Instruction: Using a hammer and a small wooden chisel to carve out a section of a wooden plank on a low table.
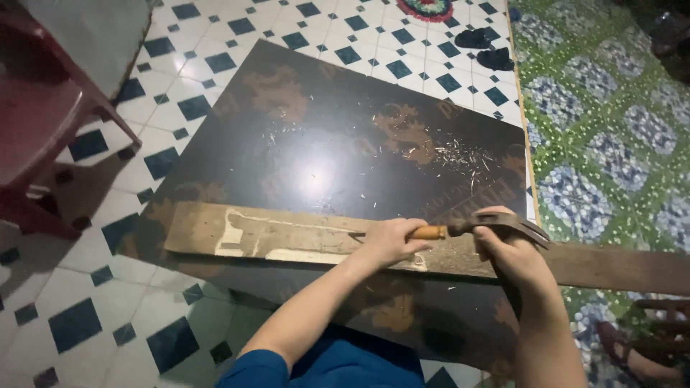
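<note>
Plank, long and worn, lying across a dark board on tiled floor, running left to right. Pale scraped patches on its left part; right part brown, unworked. Left hand clamped on a chisel, tip against the plank. Right hand closed round a hammer, head beside the chisel's end. Shavings scattered far right. Red chair far left.

Looks like a home — white floor tiles with dark blue diamonds, a red plastic chair, slippers left beside a woven mat. Doubling as a makeshift workshop — wood shavings scattered over a dark board laid flat on the floor.
</note>
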